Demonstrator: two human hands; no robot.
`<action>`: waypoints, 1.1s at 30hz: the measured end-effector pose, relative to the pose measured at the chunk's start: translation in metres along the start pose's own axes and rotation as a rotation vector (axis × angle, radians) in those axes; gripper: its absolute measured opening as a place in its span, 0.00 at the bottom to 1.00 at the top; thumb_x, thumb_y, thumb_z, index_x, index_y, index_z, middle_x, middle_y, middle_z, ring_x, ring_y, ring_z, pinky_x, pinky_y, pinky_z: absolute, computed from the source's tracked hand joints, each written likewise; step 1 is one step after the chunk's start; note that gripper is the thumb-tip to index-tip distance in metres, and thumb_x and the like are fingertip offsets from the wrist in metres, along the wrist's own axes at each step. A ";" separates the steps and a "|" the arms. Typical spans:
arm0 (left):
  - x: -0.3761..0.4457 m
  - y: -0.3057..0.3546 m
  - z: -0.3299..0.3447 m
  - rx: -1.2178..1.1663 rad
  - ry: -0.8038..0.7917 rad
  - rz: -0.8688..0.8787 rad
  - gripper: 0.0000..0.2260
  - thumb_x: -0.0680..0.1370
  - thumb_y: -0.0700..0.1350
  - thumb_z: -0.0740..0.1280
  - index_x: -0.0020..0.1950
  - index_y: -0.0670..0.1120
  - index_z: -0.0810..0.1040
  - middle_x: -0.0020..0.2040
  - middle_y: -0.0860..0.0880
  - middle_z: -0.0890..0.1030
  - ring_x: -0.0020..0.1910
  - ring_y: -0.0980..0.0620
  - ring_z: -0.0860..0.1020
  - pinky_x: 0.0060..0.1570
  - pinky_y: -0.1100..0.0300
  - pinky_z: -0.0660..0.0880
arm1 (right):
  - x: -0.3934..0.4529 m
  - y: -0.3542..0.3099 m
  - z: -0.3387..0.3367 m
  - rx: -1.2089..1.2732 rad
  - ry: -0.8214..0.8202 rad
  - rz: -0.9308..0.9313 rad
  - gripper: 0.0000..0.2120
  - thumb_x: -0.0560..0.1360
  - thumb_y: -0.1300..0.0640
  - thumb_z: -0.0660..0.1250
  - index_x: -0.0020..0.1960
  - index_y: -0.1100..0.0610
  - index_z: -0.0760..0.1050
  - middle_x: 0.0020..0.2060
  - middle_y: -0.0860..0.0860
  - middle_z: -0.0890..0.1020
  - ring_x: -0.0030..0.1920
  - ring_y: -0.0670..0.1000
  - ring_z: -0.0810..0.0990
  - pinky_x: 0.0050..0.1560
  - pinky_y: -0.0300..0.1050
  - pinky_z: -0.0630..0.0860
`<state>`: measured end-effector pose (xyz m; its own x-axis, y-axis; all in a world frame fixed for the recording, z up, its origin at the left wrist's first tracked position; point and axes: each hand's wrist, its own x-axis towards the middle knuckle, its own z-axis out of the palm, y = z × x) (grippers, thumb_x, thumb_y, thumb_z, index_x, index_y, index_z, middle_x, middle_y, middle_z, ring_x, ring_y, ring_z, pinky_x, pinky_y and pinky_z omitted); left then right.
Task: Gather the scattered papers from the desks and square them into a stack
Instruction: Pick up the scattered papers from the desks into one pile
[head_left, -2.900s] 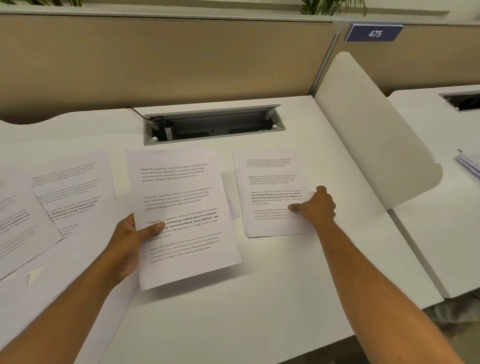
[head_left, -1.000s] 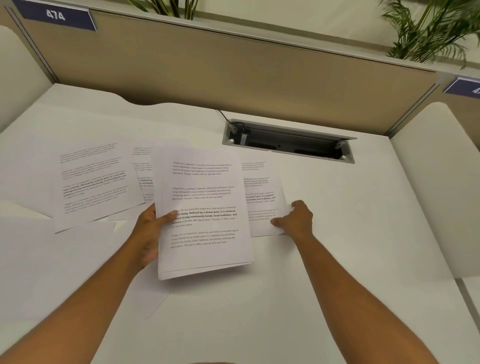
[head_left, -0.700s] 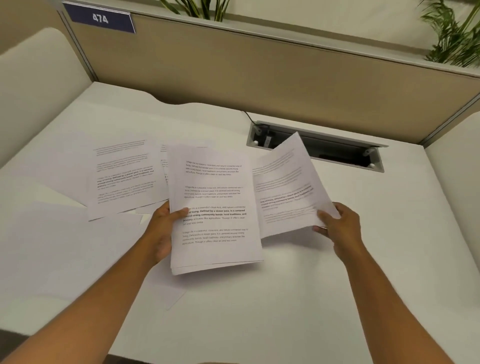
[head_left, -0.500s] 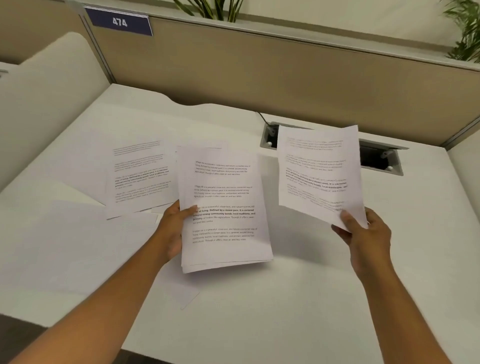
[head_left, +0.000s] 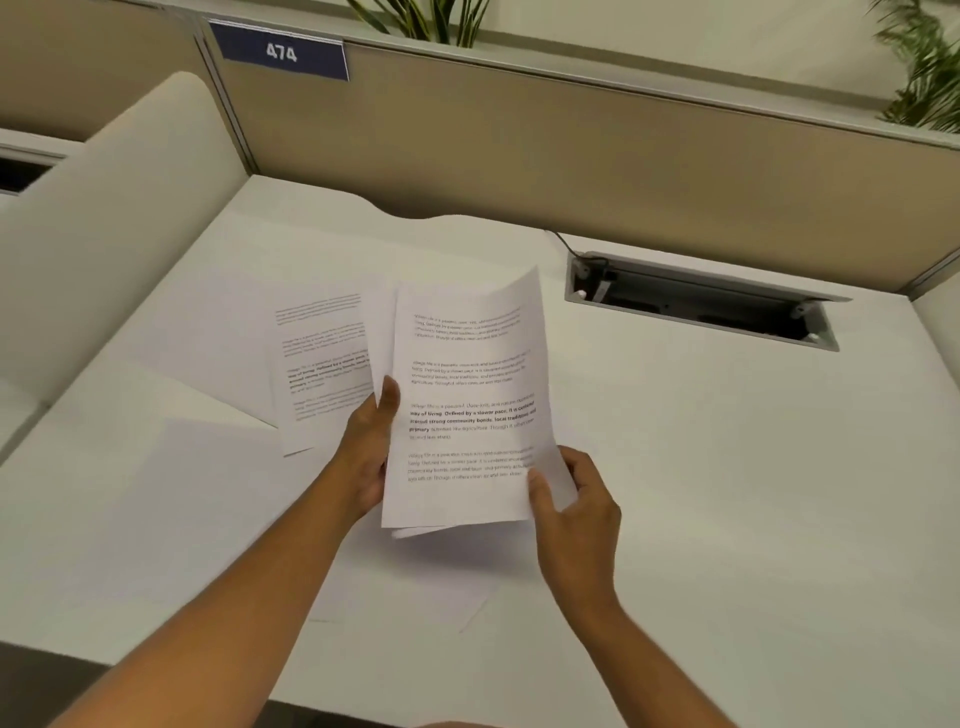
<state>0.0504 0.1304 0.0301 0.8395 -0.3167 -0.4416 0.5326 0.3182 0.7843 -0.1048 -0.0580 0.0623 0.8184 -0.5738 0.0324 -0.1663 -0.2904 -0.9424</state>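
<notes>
A stack of printed white papers is held above the white desk, tilted up toward me, its top edge curling. My left hand grips the stack's left edge with the thumb on top. My right hand pinches its lower right corner. A printed sheet lies flat on the desk to the left, partly hidden behind the stack. Blank-side sheets lie at the left and under my forearms.
An open cable tray is sunk into the desk at the back right. A tan partition with a blue "474" sign stands behind. A white curved divider bounds the left side. Plants stand above the partition.
My right hand lifted a sheet off the desk, swung it left, and brought it onto the stack held in my left hand. Both hands now hold one stack. The view shifted left.
</notes>
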 end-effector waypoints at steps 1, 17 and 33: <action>0.000 0.004 -0.008 0.001 -0.009 0.004 0.35 0.76 0.63 0.72 0.80 0.50 0.77 0.72 0.42 0.85 0.70 0.36 0.84 0.69 0.30 0.79 | -0.003 -0.003 0.008 -0.004 0.014 0.002 0.14 0.80 0.59 0.71 0.58 0.41 0.78 0.51 0.29 0.84 0.52 0.36 0.83 0.47 0.25 0.75; 0.025 0.083 -0.131 0.150 -0.130 0.024 0.19 0.84 0.41 0.71 0.75 0.52 0.81 0.67 0.44 0.89 0.62 0.39 0.89 0.51 0.41 0.88 | -0.013 0.027 0.070 -0.668 0.048 0.494 0.52 0.71 0.39 0.79 0.82 0.61 0.58 0.78 0.59 0.65 0.79 0.63 0.62 0.76 0.57 0.65; 0.037 0.083 -0.181 0.148 -0.165 -0.014 0.17 0.85 0.40 0.70 0.74 0.51 0.82 0.66 0.44 0.89 0.60 0.40 0.90 0.49 0.44 0.89 | 0.026 0.018 0.041 -0.238 0.271 0.780 0.38 0.67 0.63 0.83 0.73 0.63 0.70 0.67 0.60 0.80 0.65 0.63 0.81 0.66 0.56 0.78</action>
<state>0.1447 0.3064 0.0001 0.7966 -0.4657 -0.3854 0.5124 0.1819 0.8393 -0.0642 -0.0469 0.0328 0.2670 -0.8308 -0.4884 -0.7626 0.1277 -0.6341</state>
